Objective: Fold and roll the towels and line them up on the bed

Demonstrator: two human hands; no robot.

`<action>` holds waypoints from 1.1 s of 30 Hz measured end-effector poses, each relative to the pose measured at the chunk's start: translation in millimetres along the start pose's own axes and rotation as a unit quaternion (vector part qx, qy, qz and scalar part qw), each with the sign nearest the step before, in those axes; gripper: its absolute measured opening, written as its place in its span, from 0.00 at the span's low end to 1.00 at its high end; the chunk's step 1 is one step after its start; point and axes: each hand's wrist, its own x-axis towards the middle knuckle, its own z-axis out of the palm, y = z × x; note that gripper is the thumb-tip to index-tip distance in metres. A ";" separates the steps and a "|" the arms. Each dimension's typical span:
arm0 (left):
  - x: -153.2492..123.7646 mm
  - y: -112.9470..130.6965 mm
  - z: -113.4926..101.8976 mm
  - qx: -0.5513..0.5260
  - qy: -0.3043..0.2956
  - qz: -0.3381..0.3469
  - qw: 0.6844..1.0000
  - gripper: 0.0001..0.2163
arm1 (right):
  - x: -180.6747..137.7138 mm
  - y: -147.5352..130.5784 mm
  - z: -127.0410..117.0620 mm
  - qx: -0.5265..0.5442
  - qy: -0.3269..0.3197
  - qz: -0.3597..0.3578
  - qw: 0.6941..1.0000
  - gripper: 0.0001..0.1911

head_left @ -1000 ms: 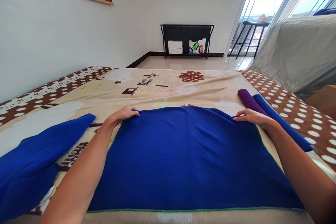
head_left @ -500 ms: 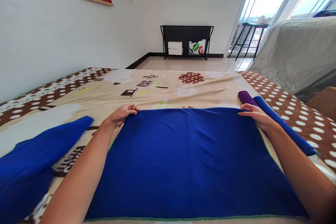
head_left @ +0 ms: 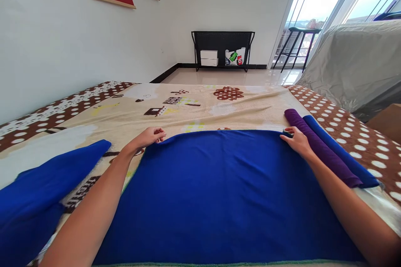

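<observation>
Both hands pinch the far corners of a blue cloth spread on a bed.

The left hand (head_left: 149, 137) grips the far left corner of the blue cloth (head_left: 219, 192), fingers closed on its edge; the right hand (head_left: 296, 141) is closed on the far right corner. The hands sit well apart, the cloth lying flat between them across the middle of the bed (head_left: 200, 104), down to its near edge. A purple roll (head_left: 319, 147) and a blue roll (head_left: 341, 152) lie just beside the right hand, along the bed's right edge. Another blue cloth (head_left: 40, 187) lies bunched at the near left corner.
</observation>
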 end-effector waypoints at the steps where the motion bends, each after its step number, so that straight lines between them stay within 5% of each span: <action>1: -0.2 -2.6 0.4 0.020 -0.008 -0.009 1.000 0.18 | 1.5 -1.0 3.3 -0.016 0.013 0.002 1.000 0.23; 9: -20.8 2.9 7.4 0.146 -0.086 0.011 0.986 0.20 | 11.2 -5.0 11.9 -0.042 0.077 -0.005 0.996 0.17; 17: -19.9 11.6 20.5 0.230 -0.054 0.090 0.967 0.18 | 13.3 -7.0 9.8 0.011 0.152 -0.087 0.984 0.19; 27: -20.0 -3.3 -6.5 0.211 0.011 0.075 0.975 0.17 | 18.2 0.8 12.2 -0.060 0.144 -0.079 0.985 0.19; 33: -26.1 -5.8 4.8 0.190 -0.070 0.064 0.977 0.21 | 18.3 13.4 18.9 -0.142 0.101 -0.071 0.982 0.17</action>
